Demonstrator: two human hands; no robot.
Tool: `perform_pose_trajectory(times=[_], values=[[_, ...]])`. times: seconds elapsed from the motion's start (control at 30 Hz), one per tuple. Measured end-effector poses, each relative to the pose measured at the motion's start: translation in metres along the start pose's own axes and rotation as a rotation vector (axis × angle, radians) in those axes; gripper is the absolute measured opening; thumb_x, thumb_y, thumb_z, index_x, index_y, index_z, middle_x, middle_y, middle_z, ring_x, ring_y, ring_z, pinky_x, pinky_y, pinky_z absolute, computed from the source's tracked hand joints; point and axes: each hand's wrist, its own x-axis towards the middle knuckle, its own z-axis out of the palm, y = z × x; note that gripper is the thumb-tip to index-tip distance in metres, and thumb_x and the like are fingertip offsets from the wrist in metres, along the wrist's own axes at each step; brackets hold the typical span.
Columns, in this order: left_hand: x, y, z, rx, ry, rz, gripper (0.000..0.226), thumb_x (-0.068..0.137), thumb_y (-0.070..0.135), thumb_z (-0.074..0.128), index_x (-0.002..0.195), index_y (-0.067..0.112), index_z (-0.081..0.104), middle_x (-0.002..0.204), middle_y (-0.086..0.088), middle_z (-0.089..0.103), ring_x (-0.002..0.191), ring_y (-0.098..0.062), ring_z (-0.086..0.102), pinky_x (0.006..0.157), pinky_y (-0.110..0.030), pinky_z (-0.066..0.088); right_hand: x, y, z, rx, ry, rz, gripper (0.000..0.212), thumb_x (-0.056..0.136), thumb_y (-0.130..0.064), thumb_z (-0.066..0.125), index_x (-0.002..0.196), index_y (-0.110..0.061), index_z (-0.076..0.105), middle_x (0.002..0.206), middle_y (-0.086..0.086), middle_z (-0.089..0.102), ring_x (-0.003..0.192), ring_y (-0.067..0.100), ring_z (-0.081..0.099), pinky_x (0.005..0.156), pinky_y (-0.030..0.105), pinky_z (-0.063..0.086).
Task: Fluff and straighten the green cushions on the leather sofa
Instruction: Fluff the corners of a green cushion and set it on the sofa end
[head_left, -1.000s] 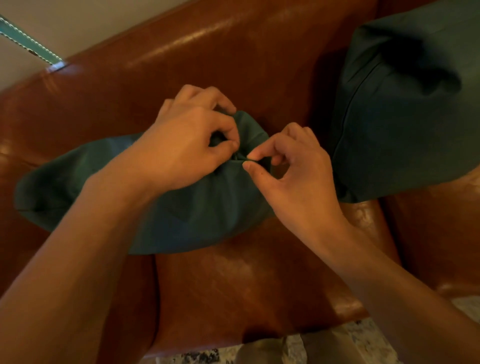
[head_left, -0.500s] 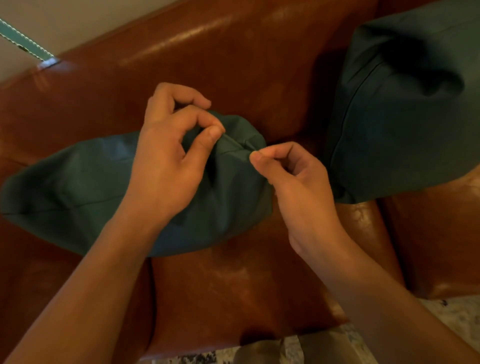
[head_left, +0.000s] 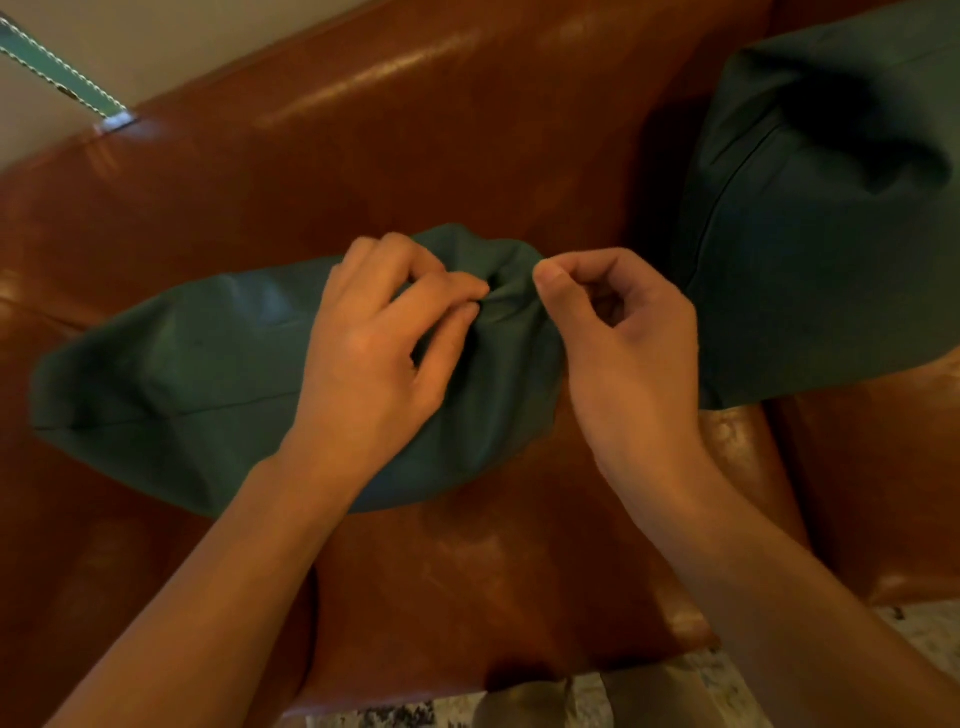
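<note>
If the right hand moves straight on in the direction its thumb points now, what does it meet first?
Probably the bunched end of the flat green cushion, which the right hand seems to pinch already; just beyond are the left hand fingertips.

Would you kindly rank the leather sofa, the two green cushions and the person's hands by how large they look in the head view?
1. Leather sofa.
2. Green cushion lying flat and green cushion standing at right: similar; the right one is cut off.
3. Left hand and right hand: alike.
</note>
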Motion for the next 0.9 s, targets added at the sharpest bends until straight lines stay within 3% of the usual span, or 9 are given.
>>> perform_pose_trajectory(times=[0.1, 0.17, 0.33, 0.47, 0.6, 0.77, 0.9], values=[[0.009, 0.004, -0.003, -0.181, 0.004, -0.168, 0.016, 0.095, 0.019, 0.059, 0.102, 0.013, 0.071, 0.091, -0.003, 0.054, 0.089, -0.018, 0.054, 0.084, -0.026, 0.042, -0.003, 0.001, -0.001, -0.006, 0.029, -0.058, 0.006, 0.091, -0.028, 0.065, 0.085, -0.030, 0.065, 0.087, -0.002, 0.064, 0.076, 0.005, 0.057, 0.070, 0.018, 0.045], [0.022, 0.004, -0.007, -0.265, -0.025, -0.257, 0.016, 0.096, 0.020, 0.056, 0.106, 0.021, 0.069, 0.097, -0.002, 0.054, 0.097, -0.019, 0.055, 0.090, -0.028, 0.042, -0.005, 0.000, -0.002, -0.018, 0.025, -0.090, 0.005, 0.092, -0.027, 0.064, 0.088, -0.030, 0.064, 0.089, -0.004, 0.063, 0.080, 0.007, 0.058, 0.073, 0.019, 0.047], [0.063, -0.001, -0.009, -0.281, -0.499, -0.219, 0.036, 0.093, 0.009, 0.053, 0.117, 0.033, 0.064, 0.119, 0.006, 0.054, 0.119, -0.016, 0.044, 0.105, -0.019, 0.029, -0.006, 0.001, -0.003, -0.070, 0.024, -0.181, 0.003, 0.094, -0.019, 0.061, 0.097, -0.021, 0.061, 0.094, -0.001, 0.060, 0.083, 0.007, 0.056, 0.076, 0.018, 0.044], [0.083, -0.003, -0.008, -0.268, -0.694, -0.163, 0.025, 0.095, 0.013, 0.054, 0.105, 0.030, 0.070, 0.120, 0.007, 0.055, 0.116, -0.006, 0.048, 0.103, -0.019, 0.034, -0.005, 0.003, -0.004, -0.099, 0.038, -0.195, 0.005, 0.095, -0.018, 0.058, 0.099, -0.021, 0.059, 0.097, -0.001, 0.058, 0.087, 0.009, 0.056, 0.078, 0.024, 0.046], [0.089, -0.002, -0.006, -0.291, -0.661, -0.130, 0.012, 0.095, 0.016, 0.057, 0.097, 0.023, 0.066, 0.116, -0.001, 0.056, 0.112, -0.013, 0.054, 0.103, -0.038, 0.040, -0.005, 0.004, -0.004, -0.073, 0.033, -0.167, 0.005, 0.096, -0.020, 0.058, 0.100, -0.018, 0.060, 0.096, 0.000, 0.060, 0.087, 0.011, 0.057, 0.078, 0.027, 0.048], [0.094, 0.005, 0.002, -0.288, -0.562, -0.107, 0.013, 0.097, 0.013, 0.051, 0.099, 0.017, 0.063, 0.115, -0.003, 0.057, 0.106, -0.009, 0.052, 0.093, -0.021, 0.040, -0.002, 0.003, -0.003, -0.024, 0.005, -0.119, 0.005, 0.094, -0.022, 0.060, 0.098, -0.019, 0.060, 0.089, -0.006, 0.062, 0.081, 0.007, 0.059, 0.072, 0.022, 0.048], [0.087, 0.007, 0.012, -0.421, -0.528, -0.275, 0.013, 0.099, 0.012, 0.048, 0.102, 0.012, 0.060, 0.102, 0.003, 0.062, 0.091, -0.002, 0.055, 0.083, -0.019, 0.042, 0.001, 0.006, -0.005, -0.023, 0.000, -0.074, 0.019, 0.086, -0.038, 0.068, 0.096, -0.026, 0.057, 0.079, -0.013, 0.060, 0.072, 0.002, 0.059, 0.063, 0.019, 0.048]])
